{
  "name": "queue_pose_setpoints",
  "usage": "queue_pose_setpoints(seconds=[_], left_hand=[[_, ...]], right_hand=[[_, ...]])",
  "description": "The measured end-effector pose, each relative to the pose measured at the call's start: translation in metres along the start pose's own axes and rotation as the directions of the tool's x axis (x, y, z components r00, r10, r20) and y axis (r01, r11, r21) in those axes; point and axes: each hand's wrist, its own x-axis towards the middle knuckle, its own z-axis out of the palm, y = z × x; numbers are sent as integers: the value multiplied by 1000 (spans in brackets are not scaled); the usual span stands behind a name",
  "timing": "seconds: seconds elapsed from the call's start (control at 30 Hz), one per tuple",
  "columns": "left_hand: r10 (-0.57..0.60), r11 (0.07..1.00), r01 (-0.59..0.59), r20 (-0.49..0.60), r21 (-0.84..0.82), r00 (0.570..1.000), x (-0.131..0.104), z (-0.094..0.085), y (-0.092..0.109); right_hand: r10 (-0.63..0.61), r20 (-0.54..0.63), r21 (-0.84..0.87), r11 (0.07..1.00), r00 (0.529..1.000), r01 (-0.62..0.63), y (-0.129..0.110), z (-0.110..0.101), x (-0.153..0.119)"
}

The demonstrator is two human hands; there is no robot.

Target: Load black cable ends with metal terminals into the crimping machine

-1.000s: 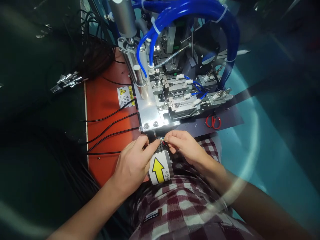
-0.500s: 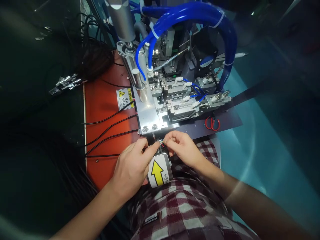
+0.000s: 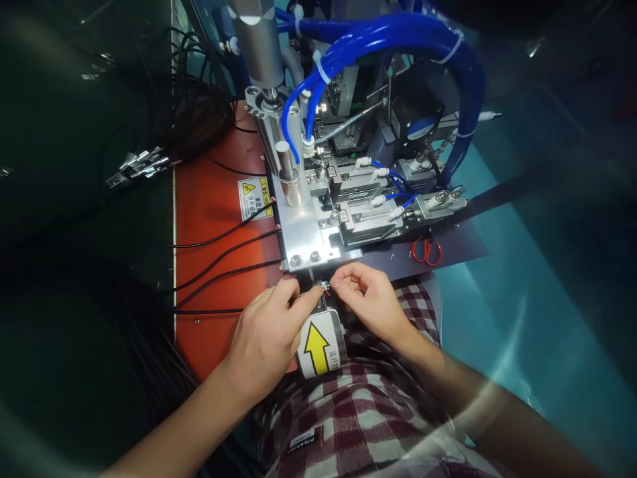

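Observation:
In the head view, thin coloured wires fan out at a small cable end, with red, white and bluish strands showing. My left hand is closed, its thumb and forefinger pinching this end from the left. From the right, my right hand brings thumb and forefinger together at the wire tips. Its other fingers are curled. The strands between the fingertips are too small to make out singly. Just below is a white guard with a yellow arrow. The machine's metal plate lies just above both hands.
Pneumatic cylinders and a thick blue tube bundle rise behind the hands. Red-handled scissors lie at right. Several black cables cross the orange surface. A cable bundle with shiny silver ends lies at left.
The whole view has shifted slightly, so the machine and hands appear a little further right. Both hands stay at the wires, with only small finger movement.

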Motion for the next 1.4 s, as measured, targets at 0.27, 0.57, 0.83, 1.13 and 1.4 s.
queue_pose_setpoints(seconds=[0.27,0.57,0.83,1.13,1.4], left_hand=[[11,1000,-11,-17,25,1000,2,-1,1],[-7,1000,7,14,3,1000,2,-1,2],[-33,999,32,46,19,998,0,0,2],[-29,1000,29,29,2,999,1,-1,2],[-28,1000,28,24,3,999,1,0,2]], right_hand=[[2,-1,-51,999,1000,-2,0,3,-1],[-450,17,-394,818,893,419,6,1,-7],[-324,8,-314,897,946,310,3,3,-9],[16,19,-209,978,1000,-12,-7,-2,-6],[-166,-23,-402,904,986,143,-13,8,-7]])
